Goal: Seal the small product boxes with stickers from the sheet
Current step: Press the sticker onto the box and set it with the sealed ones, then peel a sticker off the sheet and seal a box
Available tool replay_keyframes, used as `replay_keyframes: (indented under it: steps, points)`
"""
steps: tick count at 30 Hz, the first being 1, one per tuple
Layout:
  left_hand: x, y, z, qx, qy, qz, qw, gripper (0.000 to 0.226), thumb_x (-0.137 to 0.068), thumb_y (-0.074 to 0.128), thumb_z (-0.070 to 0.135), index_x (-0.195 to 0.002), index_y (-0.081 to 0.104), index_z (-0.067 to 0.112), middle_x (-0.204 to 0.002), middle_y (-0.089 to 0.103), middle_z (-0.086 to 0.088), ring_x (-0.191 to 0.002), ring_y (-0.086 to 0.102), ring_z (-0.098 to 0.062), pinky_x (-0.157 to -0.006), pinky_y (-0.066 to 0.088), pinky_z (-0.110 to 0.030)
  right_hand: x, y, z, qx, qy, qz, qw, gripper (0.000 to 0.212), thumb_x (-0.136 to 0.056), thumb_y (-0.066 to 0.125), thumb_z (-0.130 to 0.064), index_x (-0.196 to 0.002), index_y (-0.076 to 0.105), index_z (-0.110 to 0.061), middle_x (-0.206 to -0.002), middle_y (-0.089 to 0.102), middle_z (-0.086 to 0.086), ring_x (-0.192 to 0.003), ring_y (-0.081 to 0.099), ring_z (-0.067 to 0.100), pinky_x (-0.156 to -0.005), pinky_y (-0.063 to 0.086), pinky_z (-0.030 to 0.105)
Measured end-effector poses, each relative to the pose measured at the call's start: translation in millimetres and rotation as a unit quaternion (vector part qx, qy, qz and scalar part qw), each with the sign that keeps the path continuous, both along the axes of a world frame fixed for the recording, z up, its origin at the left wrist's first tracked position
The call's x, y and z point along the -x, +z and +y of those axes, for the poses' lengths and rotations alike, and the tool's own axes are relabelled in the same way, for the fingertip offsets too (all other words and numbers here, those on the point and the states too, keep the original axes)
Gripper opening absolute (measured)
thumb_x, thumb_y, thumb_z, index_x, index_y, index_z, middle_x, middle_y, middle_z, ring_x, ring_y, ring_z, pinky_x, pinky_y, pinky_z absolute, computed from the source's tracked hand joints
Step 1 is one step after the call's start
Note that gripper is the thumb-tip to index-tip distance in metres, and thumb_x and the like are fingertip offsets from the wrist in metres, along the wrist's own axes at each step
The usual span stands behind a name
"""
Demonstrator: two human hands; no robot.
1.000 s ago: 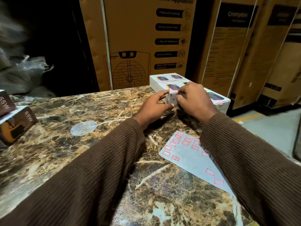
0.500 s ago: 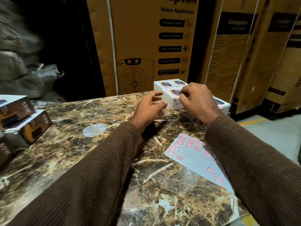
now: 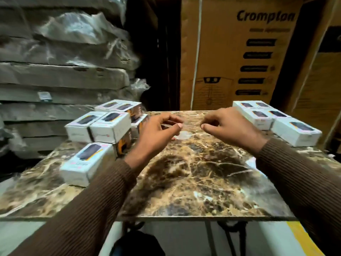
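Head view: five boxes [image 3: 276, 119] right, both hands [image 3: 158, 132] [image 3: 228, 126] with grip curled, holding nothing discernible.

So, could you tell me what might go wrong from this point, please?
The stacked boxes beside the left hand sit unevenly and could topple if bumped. The front box lies near the marble table edge and may slide off. Both hands, including the right hand, have curled fingers; whether they hold a sticker is unclear.

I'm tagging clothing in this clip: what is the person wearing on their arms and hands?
Both arms are covered to the wrist by long brown ribbed-knit sleeves, the left sleeve and right sleeve alike. The left hand and right hand are bare: no gloves, rings or watch visible.
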State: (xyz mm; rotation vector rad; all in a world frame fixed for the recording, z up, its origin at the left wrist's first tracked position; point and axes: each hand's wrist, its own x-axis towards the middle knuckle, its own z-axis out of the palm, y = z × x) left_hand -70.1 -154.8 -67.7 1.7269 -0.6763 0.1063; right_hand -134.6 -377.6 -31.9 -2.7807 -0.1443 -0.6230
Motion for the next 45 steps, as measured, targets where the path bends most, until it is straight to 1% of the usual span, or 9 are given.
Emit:
replay_keyframes:
  steps: [4, 8, 14, 20, 25, 32, 37, 41, 45]
  points:
    - [6.7, 17.2, 81.7, -0.037, 0.072, -0.028, 0.996, 0.005, -0.089, 0.079, 0.029, -0.093, 0.081, 0.027, -0.087, 0.079, 0.002, -0.077, 0.074, -0.015, -0.069, 0.061, -0.037, -5.6, -2.2, 70.4, -0.025, 0.054, 0.003, 0.998, 0.018, -0.097, 0.067, -0.031, -0.095, 0.082, -0.020, -0.085, 0.074, -0.008, -0.079, 0.065, 0.007, -0.069, 0.052, 0.030]
    - [-8.2, 32.1, 142.6, -0.106, 0.149, -0.080, 0.980, 0.023, -0.075, 0.073, 0.049, -0.094, 0.080, 0.038, -0.089, 0.080, 0.008, -0.082, 0.075, -0.019, -0.086, 0.063, -0.047, -25.6, -10.0, 127.1, -0.073, 0.094, -0.011, 0.993, 0.019, -0.095, 0.069, -0.031, -0.087, 0.080, -0.017, -0.079, 0.074, -0.004, -0.074, 0.066, 0.012, -0.071, 0.056, 0.036]
    - [-44.6, 27.6, 191.5, -0.186, 0.266, -0.127, 0.937, 0.008, -0.091, 0.078, 0.025, -0.097, 0.082, 0.026, -0.087, 0.080, 0.007, -0.083, 0.074, -0.012, -0.081, 0.059, -0.033, -65.2, -18.6, 182.5, -0.191, 0.102, -0.027, 0.976, 0.016, -0.093, 0.075, -0.035, -0.104, 0.080, -0.025, -0.097, 0.076, -0.010, -0.088, 0.068, 0.004, -0.076, 0.056, 0.031]
    - [-48.4, 17.9, 193.2, -0.253, 0.273, -0.185, 0.909, 0.020, -0.090, 0.072, 0.032, -0.104, 0.081, 0.021, -0.096, 0.079, 0.000, -0.080, 0.074, -0.016, -0.079, 0.062, -0.042, -92.4, -31.7, 207.8, -0.276, 0.064, 0.000, 0.959, 0.033, -0.096, 0.068, -0.049, -0.120, 0.071, -0.027, -0.114, 0.072, -0.004, -0.090, 0.069, 0.013, -0.080, 0.060, 0.037]
    - [-45.6, 13.2, 190.5, -0.291, 0.268, -0.234, 0.888, 0.019, -0.090, 0.069, 0.033, -0.100, 0.081, 0.023, -0.092, 0.068, 0.003, -0.080, 0.068, -0.021, -0.071, 0.056, -0.038, -100.9, -45.3, 222.5, -0.380, 0.063, 0.020, 0.922, 0.026, -0.092, 0.067, -0.056, -0.109, 0.062, -0.036, -0.102, 0.072, -0.003, -0.088, 0.073, 0.022, -0.080, 0.064, 0.050]
    - [-41.9, 0.9, 180.0, -0.235, 0.273, -0.257, 0.897, 0.026, -0.085, 0.063, 0.033, -0.096, 0.082, 0.019, -0.089, 0.064, 0.012, -0.081, 0.058, -0.010, -0.072, 0.038, -0.028, -106.8, -48.9, 223.6, -0.532, 0.056, 0.082, 0.841, 0.040, -0.063, 0.075, -0.053, -0.098, 0.060, -0.042, -0.106, 0.076, 0.004, -0.098, 0.075, 0.028, -0.082, 0.065, 0.055]
    - [-36.2, -1.5, 165.4, -0.168, 0.289, -0.229, 0.914, 0.015, -0.088, 0.069, 0.023, -0.094, 0.083, 0.019, -0.088, 0.067, 0.010, -0.079, 0.061, -0.010, -0.068, 0.042, -0.026, -96.7, -47.9, 221.7, -0.595, 0.079, 0.084, 0.795, 0.032, -0.088, 0.075, -0.022, -0.116, 0.061, -0.024, -0.102, 0.072, 0.010, -0.080, 0.071, 0.021, -0.072, 0.062, 0.046]
    - [-34.1, -0.5, 147.9, -0.097, 0.279, -0.211, 0.932, 0.012, -0.091, 0.073, 0.016, -0.097, 0.083, 0.018, -0.093, 0.073, 0.009, -0.087, 0.069, -0.010, -0.079, 0.059, -0.035, -91.2, -50.1, 210.4, -0.573, 0.056, 0.039, 0.817, 0.024, -0.091, 0.074, -0.022, -0.115, 0.068, -0.023, -0.107, 0.072, 0.005, -0.095, 0.075, 0.028, -0.081, 0.064, 0.060]
    - [-26.4, 5.2, 117.4, -0.038, 0.240, -0.192, 0.951, 0.012, -0.092, 0.074, 0.014, -0.095, 0.084, 0.020, -0.093, 0.076, 0.013, -0.087, 0.071, -0.002, -0.084, 0.059, -0.028, -79.6, -43.4, 175.5, -0.550, 0.059, -0.015, 0.833, 0.018, -0.092, 0.073, -0.023, -0.110, 0.072, -0.024, -0.103, 0.074, 0.001, -0.096, 0.075, 0.020, -0.082, 0.065, 0.050]
